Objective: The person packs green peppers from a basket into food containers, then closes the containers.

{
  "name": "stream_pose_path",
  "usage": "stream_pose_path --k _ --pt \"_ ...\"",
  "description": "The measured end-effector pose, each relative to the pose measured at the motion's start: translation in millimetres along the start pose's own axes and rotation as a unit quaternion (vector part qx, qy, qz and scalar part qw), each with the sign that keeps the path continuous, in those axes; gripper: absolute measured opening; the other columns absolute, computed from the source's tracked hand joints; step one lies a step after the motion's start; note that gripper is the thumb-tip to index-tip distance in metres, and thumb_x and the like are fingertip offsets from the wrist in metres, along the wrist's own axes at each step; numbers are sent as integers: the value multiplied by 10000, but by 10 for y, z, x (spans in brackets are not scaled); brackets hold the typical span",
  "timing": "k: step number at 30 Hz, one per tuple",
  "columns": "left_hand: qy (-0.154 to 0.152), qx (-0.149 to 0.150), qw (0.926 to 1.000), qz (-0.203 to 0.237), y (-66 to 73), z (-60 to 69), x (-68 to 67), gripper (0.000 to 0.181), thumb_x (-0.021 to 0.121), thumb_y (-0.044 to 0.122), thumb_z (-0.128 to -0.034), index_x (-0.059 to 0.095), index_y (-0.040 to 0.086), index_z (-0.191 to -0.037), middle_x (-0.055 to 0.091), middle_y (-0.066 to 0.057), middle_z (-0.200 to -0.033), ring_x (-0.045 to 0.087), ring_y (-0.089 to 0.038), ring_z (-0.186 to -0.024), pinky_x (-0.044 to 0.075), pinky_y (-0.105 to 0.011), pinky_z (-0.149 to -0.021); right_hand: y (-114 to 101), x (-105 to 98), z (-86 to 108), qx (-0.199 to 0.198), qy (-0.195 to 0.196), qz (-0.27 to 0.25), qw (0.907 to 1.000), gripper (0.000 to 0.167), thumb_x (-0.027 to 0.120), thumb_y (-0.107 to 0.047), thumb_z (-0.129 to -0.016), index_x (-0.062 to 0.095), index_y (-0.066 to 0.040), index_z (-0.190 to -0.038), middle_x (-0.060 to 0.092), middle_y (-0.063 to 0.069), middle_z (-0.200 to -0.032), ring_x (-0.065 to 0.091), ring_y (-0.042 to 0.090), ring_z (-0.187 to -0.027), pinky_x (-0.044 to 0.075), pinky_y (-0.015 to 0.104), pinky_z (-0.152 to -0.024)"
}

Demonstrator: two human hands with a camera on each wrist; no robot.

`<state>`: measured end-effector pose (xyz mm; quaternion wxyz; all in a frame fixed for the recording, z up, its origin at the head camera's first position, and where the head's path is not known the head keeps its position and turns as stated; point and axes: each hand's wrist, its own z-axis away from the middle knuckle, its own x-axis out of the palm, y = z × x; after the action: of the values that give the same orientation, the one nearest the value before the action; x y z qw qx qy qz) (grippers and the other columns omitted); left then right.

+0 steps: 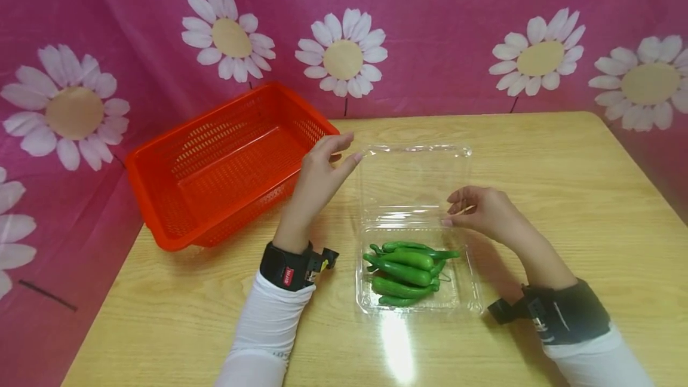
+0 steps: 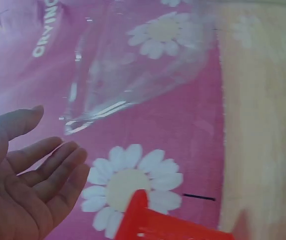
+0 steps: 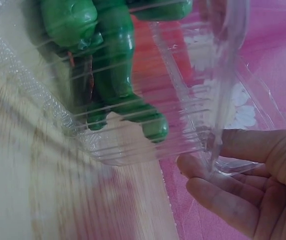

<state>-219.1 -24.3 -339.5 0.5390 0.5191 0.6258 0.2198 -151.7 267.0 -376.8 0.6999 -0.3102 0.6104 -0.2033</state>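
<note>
A clear plastic clamshell container point(image 1: 363, 297) stands on the table with its lid point(image 1: 414, 178) raised at the back. Several green peppers point(image 1: 404, 273) lie together in its base. My right hand point(image 1: 489, 214) pinches the container's right edge near the hinge; in the right wrist view the thumb and fingers point(image 3: 225, 200) are around that clear edge. Beside the lid's upper left corner is my left hand point(image 1: 319, 178), its fingers loosely bent and thumb apart. The left wrist view shows a gap between this hand point(image 2: 33, 185) and the lid point(image 2: 95, 117).
A red perforated plastic basket point(image 1: 215, 220) sits at the back left, right by my left hand. The wooden table point(image 1: 580, 196) ends at a pink curtain point(image 1: 430, 34) with white daisies behind it. Each wrist carries a black strap with a camera.
</note>
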Motion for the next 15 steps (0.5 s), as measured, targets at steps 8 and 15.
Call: stream_pose_path --k 8,15 --pt "-150 -277 9986 428 -125 -64 94 330 650 200 -896 634 26 -1176 673 -94 -1051 634 -189 -939 519 -290 -827 12 4 8 -50 36 35 10000 385 774 -182 -776 621 53 -1039 694 97 -861 677 174 -758 503 226 -632" --pt "8 -595 9946 850 -150 -58 120 306 670 157 -877 646 37 -1158 679 -94 -1021 677 -196 -864 544 -289 -772 10 11 0 -77 6 -31 10000 393 773 -193 -780 616 59 -1037 688 99 -857 685 194 -754 508 226 -629"
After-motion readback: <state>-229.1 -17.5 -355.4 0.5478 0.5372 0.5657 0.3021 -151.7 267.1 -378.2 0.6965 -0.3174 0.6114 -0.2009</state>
